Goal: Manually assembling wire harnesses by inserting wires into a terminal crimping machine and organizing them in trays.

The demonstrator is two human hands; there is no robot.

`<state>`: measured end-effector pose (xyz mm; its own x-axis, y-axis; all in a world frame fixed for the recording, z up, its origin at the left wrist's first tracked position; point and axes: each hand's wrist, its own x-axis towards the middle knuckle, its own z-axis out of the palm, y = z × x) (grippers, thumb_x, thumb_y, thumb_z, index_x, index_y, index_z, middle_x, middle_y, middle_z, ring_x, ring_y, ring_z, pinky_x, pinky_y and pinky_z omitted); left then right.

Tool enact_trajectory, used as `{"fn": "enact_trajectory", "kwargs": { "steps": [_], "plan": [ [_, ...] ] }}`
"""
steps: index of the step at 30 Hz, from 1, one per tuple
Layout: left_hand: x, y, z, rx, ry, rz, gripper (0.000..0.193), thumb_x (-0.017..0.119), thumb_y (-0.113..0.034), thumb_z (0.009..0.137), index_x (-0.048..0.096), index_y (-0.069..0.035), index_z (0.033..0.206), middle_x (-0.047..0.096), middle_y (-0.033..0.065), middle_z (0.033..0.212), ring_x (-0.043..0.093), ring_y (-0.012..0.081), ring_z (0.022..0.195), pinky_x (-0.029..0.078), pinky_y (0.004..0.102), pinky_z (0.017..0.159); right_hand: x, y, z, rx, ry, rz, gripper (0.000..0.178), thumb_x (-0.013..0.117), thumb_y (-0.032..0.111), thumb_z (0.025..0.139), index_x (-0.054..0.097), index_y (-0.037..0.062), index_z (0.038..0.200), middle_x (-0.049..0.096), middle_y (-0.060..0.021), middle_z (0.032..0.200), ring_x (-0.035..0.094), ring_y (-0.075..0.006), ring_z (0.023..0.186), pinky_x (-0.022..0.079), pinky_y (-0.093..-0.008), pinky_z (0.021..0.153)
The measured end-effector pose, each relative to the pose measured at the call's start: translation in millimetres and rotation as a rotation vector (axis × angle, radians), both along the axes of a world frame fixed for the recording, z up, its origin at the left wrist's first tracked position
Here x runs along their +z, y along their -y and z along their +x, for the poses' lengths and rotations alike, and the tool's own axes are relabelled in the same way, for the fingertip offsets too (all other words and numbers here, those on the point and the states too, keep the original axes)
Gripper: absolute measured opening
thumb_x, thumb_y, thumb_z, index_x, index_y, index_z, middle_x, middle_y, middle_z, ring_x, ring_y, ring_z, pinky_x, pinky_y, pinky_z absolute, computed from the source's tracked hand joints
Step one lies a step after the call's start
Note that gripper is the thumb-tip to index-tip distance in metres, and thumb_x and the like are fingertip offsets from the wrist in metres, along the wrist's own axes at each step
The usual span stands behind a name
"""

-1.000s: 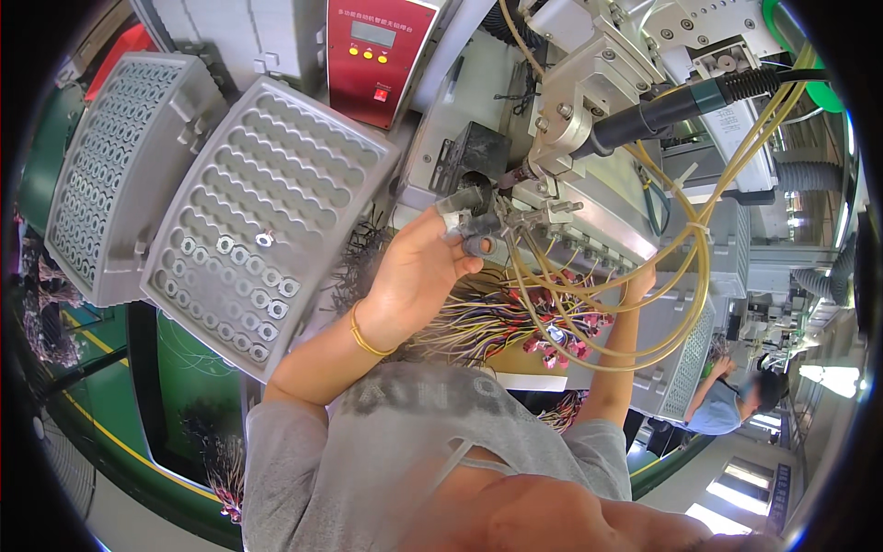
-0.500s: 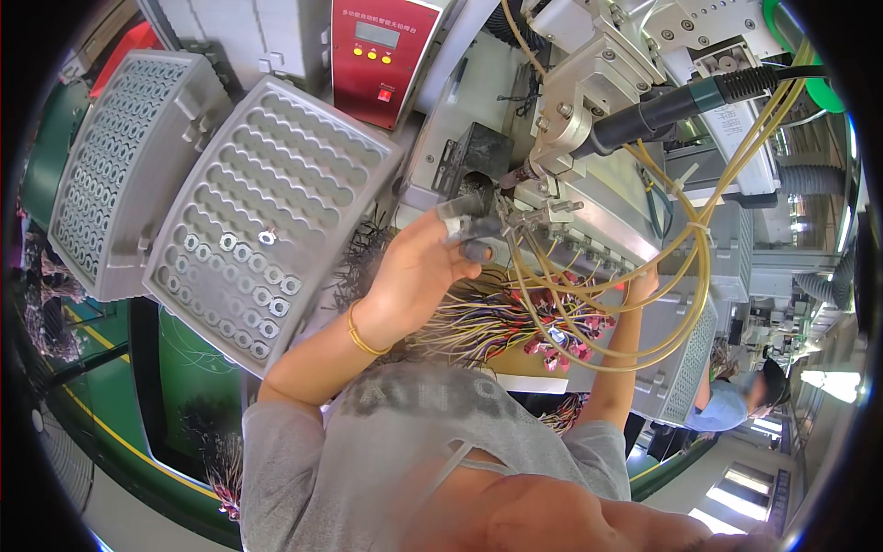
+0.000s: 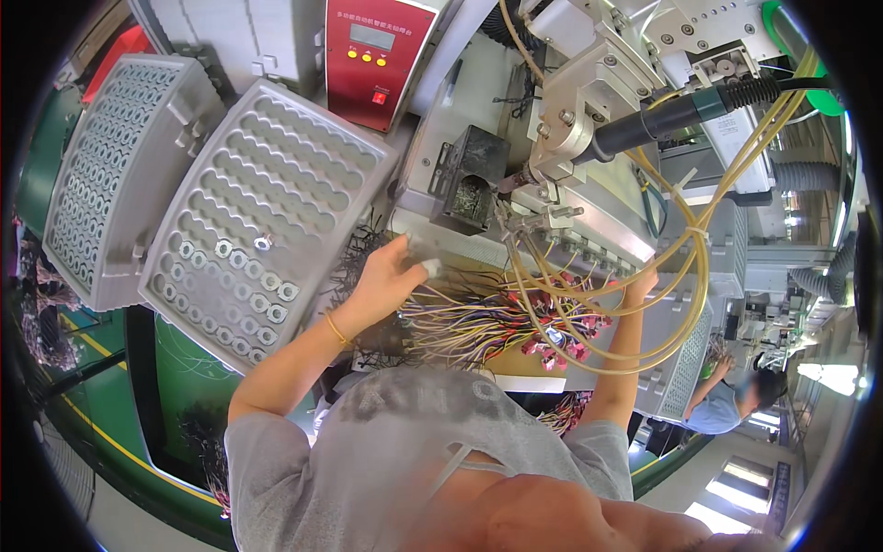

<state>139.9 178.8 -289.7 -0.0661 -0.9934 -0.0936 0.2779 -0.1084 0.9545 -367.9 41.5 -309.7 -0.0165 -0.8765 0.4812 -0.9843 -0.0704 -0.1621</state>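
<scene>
1. Hovering just above the near ends of the wires (image 3: 460, 327), the left hand (image 3: 379, 283) has thumb and finger parted by a narrow gap; the fingertips are blurred.
2. White wrapping (image 3: 431, 268) covers one of its tips, and a yellow bracelet (image 3: 337, 328) rings the wrist.
3. The right hand (image 3: 641, 279) is at the right end of the metal fixture (image 3: 598, 241), partly behind the yellow tubes (image 3: 743, 166); I cannot tell what its fingers grip.
4. The wires lie fanned between the hands, their red connectors (image 3: 550, 342) toward the right.
5. Above the left hand stands a black box (image 3: 480, 149), beside the soldering iron (image 3: 635, 134).
6. Leftward, a grey tray (image 3: 331, 120) holds metal rings (image 3: 288, 291) in its nearer rows.
</scene>
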Motion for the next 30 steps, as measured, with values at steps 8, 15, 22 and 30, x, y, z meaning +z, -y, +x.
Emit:
{"fn": "enact_trajectory", "kwargs": {
  "steps": [8, 15, 22, 30],
  "plan": [
    [-21, -6, 6, 0.033, 0.918, -0.605, 0.021, 0.063, -0.008, 0.074, 0.059, -0.003, 0.095, 0.059, 0.0099, 0.080, 0.057, 0.0254, 0.069, 0.047, 0.0336, 0.062, 0, -2, -4, -0.010, -0.010, -0.004, 0.036, 0.058, 0.014, 0.079, 0.055, 0.0048, 0.114, 0.063, -0.0164, 0.099, 0.063, -0.0364, 0.078, 0.051, -0.0412, 0.064],
    [-28, -4, 7, -0.022, 1.067, -0.728, 0.022, 0.063, -0.012, 0.071, 0.059, -0.004, 0.092, 0.056, 0.0090, 0.076, 0.056, 0.0256, 0.069, 0.047, 0.0355, 0.063, 3, 3, -1, -0.044, 0.010, -0.014, 0.036, 0.058, 0.015, 0.079, 0.056, 0.0046, 0.113, 0.063, -0.0164, 0.099, 0.063, -0.0364, 0.077, 0.051, -0.0409, 0.064],
    [-28, -7, 7, -0.075, 1.078, -0.748, 0.024, 0.063, -0.013, 0.071, 0.058, -0.004, 0.093, 0.056, 0.0086, 0.077, 0.057, 0.0252, 0.072, 0.048, 0.0355, 0.065, -2, 5, -5, 0.025, -0.066, -0.105, 0.036, 0.059, 0.015, 0.078, 0.055, 0.0057, 0.112, 0.063, -0.0170, 0.099, 0.063, -0.0366, 0.072, 0.049, -0.0404, 0.056],
    [-22, -6, 9, -0.001, 0.974, -0.740, 0.018, 0.066, -0.014, 0.067, 0.052, -0.004, 0.071, 0.053, 0.0100, 0.070, 0.055, 0.0275, 0.065, 0.046, 0.0374, 0.058, -1, 6, 0, 0.027, -0.070, -0.105, 0.037, 0.054, 0.014, 0.079, 0.055, 0.0013, 0.114, 0.064, -0.0179, 0.098, 0.063, -0.0341, 0.080, 0.050, -0.0394, 0.064]
  ]
}}
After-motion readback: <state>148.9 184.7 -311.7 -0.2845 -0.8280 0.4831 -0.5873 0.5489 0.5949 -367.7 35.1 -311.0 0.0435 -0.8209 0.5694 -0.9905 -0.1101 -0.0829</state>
